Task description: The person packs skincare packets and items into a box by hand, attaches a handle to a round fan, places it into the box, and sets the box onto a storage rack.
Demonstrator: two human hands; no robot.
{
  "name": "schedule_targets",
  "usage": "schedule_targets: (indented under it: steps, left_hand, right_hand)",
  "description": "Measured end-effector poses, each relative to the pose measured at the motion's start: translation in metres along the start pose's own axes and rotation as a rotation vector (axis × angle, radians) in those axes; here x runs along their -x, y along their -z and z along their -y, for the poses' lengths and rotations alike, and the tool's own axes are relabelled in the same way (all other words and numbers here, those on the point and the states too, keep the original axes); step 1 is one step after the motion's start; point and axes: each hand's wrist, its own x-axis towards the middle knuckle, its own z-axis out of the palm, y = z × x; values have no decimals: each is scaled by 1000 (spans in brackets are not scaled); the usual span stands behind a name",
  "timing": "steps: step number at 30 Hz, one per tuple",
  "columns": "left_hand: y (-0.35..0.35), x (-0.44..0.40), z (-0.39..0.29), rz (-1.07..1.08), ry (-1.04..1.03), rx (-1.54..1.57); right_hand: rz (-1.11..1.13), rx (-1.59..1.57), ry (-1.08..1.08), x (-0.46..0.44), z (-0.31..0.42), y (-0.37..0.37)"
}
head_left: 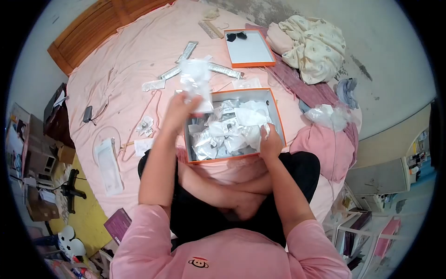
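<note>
My left hand, slightly blurred, is closed on a clear plastic bag with something white inside. It holds the bag over the left side of an orange-rimmed box. Inside the box lie several small clear packets with white and grey contents. At the box's right side, my right hand pinches a white packet, partly hidden by the fingers. Beyond my left hand, several long silver sachets rest on the pink bed sheet.
The box lid with dark sunglasses on it lies at the back. Bunched cream bedding sits by the wall. To the left are a pink hanger, a white packet and a black adapter.
</note>
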Motion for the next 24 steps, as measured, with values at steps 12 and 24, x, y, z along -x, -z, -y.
schedule_targets:
  steps: [12,24]
  left_hand:
    - [-66,50,37,509,-81,-428]
    - [-68,52,56,523,-158,-9]
  right_hand:
    - [-62,-194,694,19,102,35]
    - [-161,-341,159,-27,85,32]
